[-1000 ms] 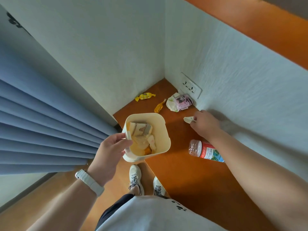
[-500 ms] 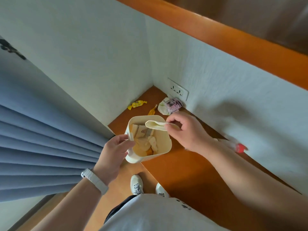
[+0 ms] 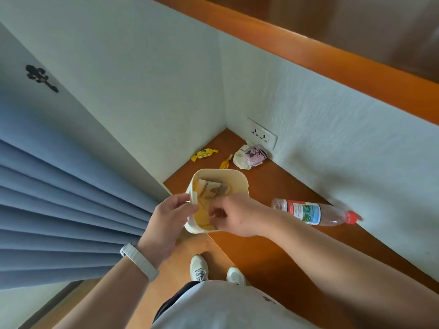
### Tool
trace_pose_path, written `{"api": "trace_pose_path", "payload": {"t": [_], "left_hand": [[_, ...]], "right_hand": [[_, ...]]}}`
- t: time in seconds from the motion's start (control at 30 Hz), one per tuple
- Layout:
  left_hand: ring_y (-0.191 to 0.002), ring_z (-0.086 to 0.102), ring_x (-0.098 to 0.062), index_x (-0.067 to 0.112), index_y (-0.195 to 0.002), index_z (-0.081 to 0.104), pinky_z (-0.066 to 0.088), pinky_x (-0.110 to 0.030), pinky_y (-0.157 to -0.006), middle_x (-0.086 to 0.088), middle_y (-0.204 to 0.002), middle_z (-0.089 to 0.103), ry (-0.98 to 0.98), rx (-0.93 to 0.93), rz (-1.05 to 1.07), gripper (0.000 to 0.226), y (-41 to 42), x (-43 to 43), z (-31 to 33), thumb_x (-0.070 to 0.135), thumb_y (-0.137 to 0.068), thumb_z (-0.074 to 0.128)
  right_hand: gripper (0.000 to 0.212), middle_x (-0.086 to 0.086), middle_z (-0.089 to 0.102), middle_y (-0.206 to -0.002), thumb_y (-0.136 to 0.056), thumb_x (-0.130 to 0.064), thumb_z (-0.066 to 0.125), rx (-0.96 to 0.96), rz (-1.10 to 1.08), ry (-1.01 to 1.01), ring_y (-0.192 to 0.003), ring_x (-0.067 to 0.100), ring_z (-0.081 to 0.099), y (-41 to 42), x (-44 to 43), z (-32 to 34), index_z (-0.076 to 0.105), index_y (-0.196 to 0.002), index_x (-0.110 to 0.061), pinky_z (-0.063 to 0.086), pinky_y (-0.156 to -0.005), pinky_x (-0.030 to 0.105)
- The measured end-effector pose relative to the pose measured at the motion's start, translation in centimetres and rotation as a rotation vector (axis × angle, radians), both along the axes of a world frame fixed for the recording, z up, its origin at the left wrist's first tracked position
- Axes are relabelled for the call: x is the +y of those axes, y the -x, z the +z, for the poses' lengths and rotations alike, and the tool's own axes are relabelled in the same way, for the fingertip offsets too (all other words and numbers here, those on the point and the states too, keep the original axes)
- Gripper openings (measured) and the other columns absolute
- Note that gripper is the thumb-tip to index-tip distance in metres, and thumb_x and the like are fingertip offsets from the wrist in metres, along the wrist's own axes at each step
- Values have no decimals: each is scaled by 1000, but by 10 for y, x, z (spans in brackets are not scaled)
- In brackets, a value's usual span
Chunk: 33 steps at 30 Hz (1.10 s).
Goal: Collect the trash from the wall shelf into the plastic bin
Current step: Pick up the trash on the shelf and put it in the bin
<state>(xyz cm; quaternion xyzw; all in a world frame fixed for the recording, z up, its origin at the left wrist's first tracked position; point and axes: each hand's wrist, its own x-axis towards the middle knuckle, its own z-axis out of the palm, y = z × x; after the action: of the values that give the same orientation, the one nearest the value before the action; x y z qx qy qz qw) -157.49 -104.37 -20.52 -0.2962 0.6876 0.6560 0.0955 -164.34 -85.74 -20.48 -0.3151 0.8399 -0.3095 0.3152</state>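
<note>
Two hands are working at the cream plastic bin (image 3: pixel 238 184), which is hanging at the shelf's (image 3: pixel 280 236) near-left edge. The left hand (image 3: pixel 164 224) is pinching the bin's near-left rim, thumb on the outside wall, and holding it up. The right hand (image 3: pixel 235 216) is reaching down into the bin's mouth with its fingers curled; whether they are gripping anything cannot be told. Inside the bin, a crumpled printed paper wrapper (image 3: pixel 211 188) is lying against the far wall, with yellowish scraps beneath it. On the shelf, three pieces of trash are sitting towards the far corner: a yellow candy wrapper (image 3: pixel 203 155) by the left wall, a small orange wrapper (image 3: pixel 225 163) just beyond the bin's rim, and a white-and-pink crumpled packet (image 3: pixel 250 157) below the wall socket (image 3: pixel 262 136). A clear plastic bottle (image 3: pixel 313 212) with a red cap is lying on its side along the back edge, to the right of the bin.
</note>
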Motion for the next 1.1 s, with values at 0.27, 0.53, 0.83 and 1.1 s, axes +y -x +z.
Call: {"api": "trace_pose_path", "payload": {"t": [0.27,0.53,0.83,1.1], "left_hand": [[-95,74,-22,13,-107,75,56,-22,-73,-7,-101,79,-41,5,47,16,-1,-13,-6,12,-94,66],[-91,76,-21,12,-108,74,57,-16,-65,-8,-101,79,-82,17,32,16,2,-10,-11,13,-93,67],[-88,77,-17,13,-107,76,57,-15,-63,-6,-99,80,-78,10,-53,16,10,5,-9,13,-95,65],[-73,76,-14,15,-102,77,55,-14,-53,-2,-85,80,-72,19,-76,15,13,8,-7,13,-96,63]], "right_hand": [[20,-16,61,-97,-90,-37,54,265,-239,241,-91,1,57,11,41,-3,64,-103,-25,52,-75,22],[56,-3,48,-134,-84,-43,64,287,-430,-449,-107,19,55,28,163,-62,45,-134,-27,50,-83,37],[62,-4,55,-110,-76,-43,69,339,-495,-696,-99,15,58,-1,211,-121,37,-126,-26,52,-79,32],[73,-6,58,-112,-72,-58,72,425,-611,-542,-100,13,58,-15,184,-103,37,-129,-26,50,-81,25]]}}
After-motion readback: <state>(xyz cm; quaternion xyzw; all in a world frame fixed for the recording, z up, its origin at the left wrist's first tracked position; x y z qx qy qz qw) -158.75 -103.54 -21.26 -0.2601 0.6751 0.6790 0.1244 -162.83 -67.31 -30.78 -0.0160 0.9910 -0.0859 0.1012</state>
